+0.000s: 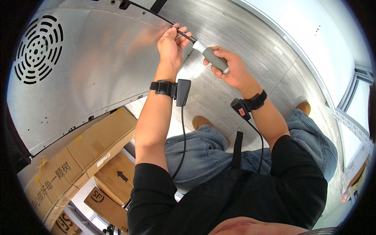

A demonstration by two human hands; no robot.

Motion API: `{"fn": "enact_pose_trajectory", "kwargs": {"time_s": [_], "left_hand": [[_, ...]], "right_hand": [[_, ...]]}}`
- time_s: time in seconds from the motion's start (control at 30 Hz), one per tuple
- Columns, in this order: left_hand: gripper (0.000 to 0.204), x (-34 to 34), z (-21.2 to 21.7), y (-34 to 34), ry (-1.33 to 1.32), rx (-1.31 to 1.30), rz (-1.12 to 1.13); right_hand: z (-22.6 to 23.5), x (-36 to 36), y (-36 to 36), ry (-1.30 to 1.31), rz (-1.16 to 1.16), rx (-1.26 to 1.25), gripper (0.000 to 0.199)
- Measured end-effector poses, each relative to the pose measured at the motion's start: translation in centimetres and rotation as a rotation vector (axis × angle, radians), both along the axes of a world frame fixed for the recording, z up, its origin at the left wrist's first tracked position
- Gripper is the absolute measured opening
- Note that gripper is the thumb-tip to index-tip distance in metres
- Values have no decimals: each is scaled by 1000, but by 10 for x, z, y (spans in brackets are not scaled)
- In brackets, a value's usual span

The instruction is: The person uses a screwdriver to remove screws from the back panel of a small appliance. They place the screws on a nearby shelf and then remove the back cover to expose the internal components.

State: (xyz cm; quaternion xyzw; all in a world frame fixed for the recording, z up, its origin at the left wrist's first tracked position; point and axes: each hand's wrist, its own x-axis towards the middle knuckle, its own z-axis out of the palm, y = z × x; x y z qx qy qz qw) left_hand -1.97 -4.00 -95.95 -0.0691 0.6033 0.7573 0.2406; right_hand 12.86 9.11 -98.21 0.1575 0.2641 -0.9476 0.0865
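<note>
In my right hand (pixel 235 68) is a screwdriver (pixel 214 59) with a grey and white handle; my fingers are wrapped around the grip. Its long dark shaft points up and left to the edge of a large metal panel (pixel 109 51). Close to that edge, my left hand (pixel 171 45) has its thumb and fingers closed about the shaft near the tip. The tip itself and whatever it meets are hidden by my left fingers. Round vent slots mark the panel's left part, and small holes run along its edges.
Brown cardboard boxes (pixel 113 172) stand below the panel at the lower left. Grey wood-look floor (pixel 266 58) lies beyond my hands, bordered on the right by a white cabinet-like surface (pixel 325 51). Cables (pixel 183 141) hang from the black devices strapped to my wrists.
</note>
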Motion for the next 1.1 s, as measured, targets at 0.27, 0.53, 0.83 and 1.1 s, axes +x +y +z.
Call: {"fn": "enact_pose_trajectory", "kwargs": {"time_s": [0.27,0.53,0.83,1.1], "left_hand": [[17,7,-1,5,-2,-71,83],[13,4,-7,2,7,-90,143],[15,9,2,7,-4,-53,193],[11,4,-6,5,33,-217,247]], "right_hand": [[-3,-5,-9,-42,-24,645,37],[8,-5,-9,1,117,693,42],[-13,0,4,-14,215,348,39],[-12,1,-7,-8,176,760,41]]}}
